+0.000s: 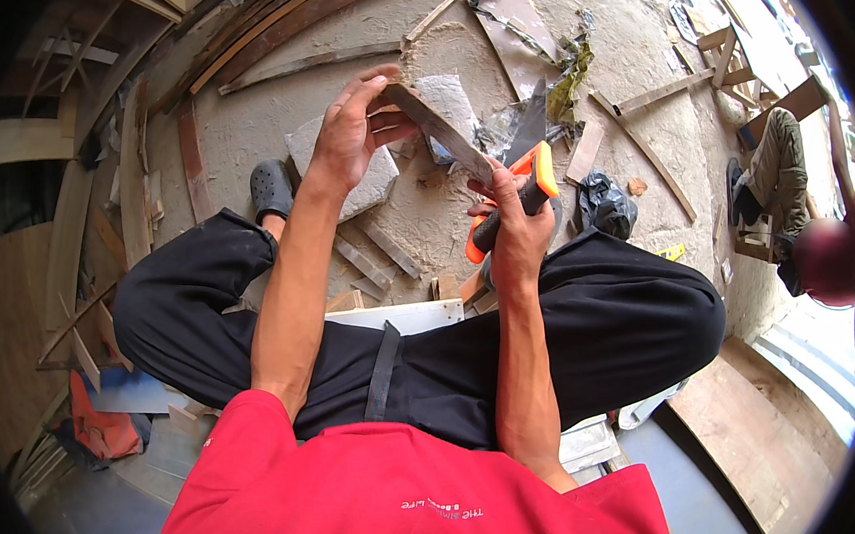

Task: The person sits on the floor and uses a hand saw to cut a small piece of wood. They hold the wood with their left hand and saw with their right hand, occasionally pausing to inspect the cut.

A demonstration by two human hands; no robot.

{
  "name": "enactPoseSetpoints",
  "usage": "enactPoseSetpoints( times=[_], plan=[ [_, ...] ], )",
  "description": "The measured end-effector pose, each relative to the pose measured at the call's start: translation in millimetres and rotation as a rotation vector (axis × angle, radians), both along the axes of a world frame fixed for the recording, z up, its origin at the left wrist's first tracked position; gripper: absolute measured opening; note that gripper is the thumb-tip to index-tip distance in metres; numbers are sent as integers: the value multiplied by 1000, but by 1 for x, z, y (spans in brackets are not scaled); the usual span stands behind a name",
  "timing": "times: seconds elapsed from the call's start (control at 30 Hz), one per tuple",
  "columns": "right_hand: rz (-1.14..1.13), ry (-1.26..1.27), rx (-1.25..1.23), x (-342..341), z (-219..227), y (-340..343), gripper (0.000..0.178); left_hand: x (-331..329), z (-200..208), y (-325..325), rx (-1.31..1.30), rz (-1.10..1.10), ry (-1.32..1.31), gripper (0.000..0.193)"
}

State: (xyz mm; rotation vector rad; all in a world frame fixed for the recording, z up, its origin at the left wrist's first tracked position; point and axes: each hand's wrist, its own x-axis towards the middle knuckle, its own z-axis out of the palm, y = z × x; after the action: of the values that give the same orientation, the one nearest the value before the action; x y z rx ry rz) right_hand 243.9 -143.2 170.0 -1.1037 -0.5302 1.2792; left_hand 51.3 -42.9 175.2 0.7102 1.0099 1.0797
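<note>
A short, thin wooden strip (440,131) is held up slantwise between my hands, above the dusty floor. My left hand (345,140) grips its upper left end, fingers curled behind it. At the lower right end, my right hand (520,224) pinches the strip between thumb and forefinger. That same hand also has a handsaw (543,172) in it, by its orange and black handle. The saw's grey blade points away from me, to the right of the strip. Part of the handle is hidden behind my fingers.
Pale blocks (359,180) and wood offcuts (364,263) lie between my feet. A black plastic bag (607,208) sits beyond my right knee. Long boards (266,32) lean at the far left. Another person (785,181) sits at the right with a board.
</note>
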Motion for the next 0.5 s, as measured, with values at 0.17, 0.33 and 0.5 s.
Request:
enactPoseSetpoints(
  times=[0.17, 0.33, 0.5],
  plan=[
    [-26, -18, 31, -1, -6, 0, 19, -10, -9, 2, 60, -61, -30, 36],
    [-40, -44, 41, 1, -9, 0, 20, -22, -10, 2, 59, -155, -74, 34],
    [-33, -60, 72, 2, -12, 0, 18, -31, -8, 1, 23, -173, -112, 33]
  ],
)
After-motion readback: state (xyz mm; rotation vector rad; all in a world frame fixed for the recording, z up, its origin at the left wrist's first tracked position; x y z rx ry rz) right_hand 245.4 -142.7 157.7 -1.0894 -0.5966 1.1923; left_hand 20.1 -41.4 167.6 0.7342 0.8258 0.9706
